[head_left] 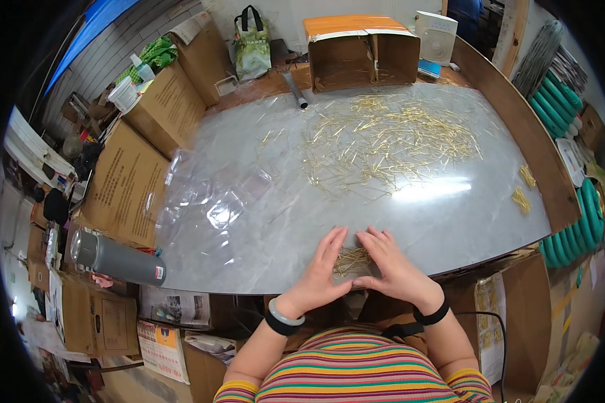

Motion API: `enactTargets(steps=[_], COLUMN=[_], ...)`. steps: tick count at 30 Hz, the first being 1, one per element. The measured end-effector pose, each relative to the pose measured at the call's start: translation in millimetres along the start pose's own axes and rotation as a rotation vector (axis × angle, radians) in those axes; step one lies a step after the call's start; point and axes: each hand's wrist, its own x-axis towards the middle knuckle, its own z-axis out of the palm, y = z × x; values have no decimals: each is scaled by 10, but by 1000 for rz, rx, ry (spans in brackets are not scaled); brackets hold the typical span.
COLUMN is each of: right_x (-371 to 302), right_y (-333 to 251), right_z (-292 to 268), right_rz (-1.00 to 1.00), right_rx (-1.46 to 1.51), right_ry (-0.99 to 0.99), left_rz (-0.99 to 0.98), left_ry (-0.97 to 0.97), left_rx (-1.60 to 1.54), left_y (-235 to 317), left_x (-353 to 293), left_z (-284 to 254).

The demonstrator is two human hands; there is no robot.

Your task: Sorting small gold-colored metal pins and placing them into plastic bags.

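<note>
Near the table's front edge, my left hand (pixel 320 274) and my right hand (pixel 398 270) rest on either side of a small bunch of thin gold-coloured wire pieces (pixel 348 260). Fingers on both hands are stretched forward, and the thumbs come close together on the near side. The hands frame the bunch without wrapping round it; how firmly they touch it is hard to see. Farther back, a wide loose pile of the same gold wire pieces (pixel 400 138) is spread over the grey marbled tabletop (pixel 282 208). Two small gold bundles (pixel 520 200) lie by the right edge.
Clear plastic packs (pixel 215 201) lie on the left. A grey bottle (pixel 117 258) stands at the left front corner, beside cardboard walls (pixel 124 185). An open cardboard box (pixel 339 64), a dark tube (pixel 294 91) and a white fan-like device (pixel 436 38) are at the back. Cardboard edges the right side.
</note>
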Motion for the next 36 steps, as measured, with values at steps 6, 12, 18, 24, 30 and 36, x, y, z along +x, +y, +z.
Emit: enactTargets(steps=[6, 12, 18, 24, 30, 36], right_x=[11, -39, -186, -292, -62, 14], right_y=[-22, 9, -102, -337, -206, -89], right_z=[71, 151, 235, 450, 342, -74], right_rz=[-118, -203, -44, 124, 142, -9], right_rx=[-138, -239, -135, 28, 350, 62], right_ry=[-24, 115, 217, 311, 136, -70], left_rz=[-66, -63, -28, -11, -29, -36], left_ry=[-24, -17, -29, -19, 6, 101], left_rx=[344, 395, 321, 407, 338, 202], left_y=[26, 6, 83, 50, 36, -40], left_x=[-137, -125, -77, -113, -124, -182], left_z=[-128, -131, 60, 301, 309, 307])
